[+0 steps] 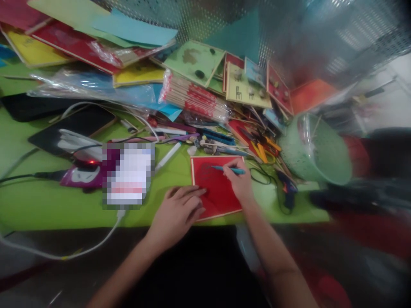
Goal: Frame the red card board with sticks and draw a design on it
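Centrally, a red card (221, 196) with a pale frame lies at the front of a green table (93, 209). The right hand (241, 183) pinches a blue pen (238, 171), its tip at faint dark lines on the card. Apart from it, the left hand (178, 209) rests, fingers loosely spread, on the card's left side. Pebbles (210, 149) lie just beyond; a glue gun (287, 191) lies to the right.
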The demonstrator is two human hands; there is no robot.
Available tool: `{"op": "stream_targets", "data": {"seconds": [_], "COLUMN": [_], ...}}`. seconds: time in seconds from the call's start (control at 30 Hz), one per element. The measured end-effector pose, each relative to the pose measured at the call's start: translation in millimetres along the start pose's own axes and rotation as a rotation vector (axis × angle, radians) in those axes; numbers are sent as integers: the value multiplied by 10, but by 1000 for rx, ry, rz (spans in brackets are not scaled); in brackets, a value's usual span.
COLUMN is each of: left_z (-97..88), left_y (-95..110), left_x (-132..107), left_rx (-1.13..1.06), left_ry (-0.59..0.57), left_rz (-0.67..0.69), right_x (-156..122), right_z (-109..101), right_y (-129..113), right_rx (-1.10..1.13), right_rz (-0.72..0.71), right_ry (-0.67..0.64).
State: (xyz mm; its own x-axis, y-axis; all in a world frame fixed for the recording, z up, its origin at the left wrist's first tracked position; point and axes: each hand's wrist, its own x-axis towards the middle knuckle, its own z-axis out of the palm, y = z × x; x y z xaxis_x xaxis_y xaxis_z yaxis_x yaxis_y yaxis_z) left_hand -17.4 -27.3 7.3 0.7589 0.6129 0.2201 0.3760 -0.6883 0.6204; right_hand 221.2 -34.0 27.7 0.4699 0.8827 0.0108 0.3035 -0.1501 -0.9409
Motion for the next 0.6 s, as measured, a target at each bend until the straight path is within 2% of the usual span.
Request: {"op": "stream_targets", "data": {"seconds": [0.6], "left_z": [-4], "left_y": [17], "left_x": [12], "left_rx": [14], "left_ry": [6], "left_rz": [2], "right_x": [-45], "right_z": [-3], "right_y": [-55], "right_rx": [44], "right_rz": [-25], "right_ry": [-131]}}
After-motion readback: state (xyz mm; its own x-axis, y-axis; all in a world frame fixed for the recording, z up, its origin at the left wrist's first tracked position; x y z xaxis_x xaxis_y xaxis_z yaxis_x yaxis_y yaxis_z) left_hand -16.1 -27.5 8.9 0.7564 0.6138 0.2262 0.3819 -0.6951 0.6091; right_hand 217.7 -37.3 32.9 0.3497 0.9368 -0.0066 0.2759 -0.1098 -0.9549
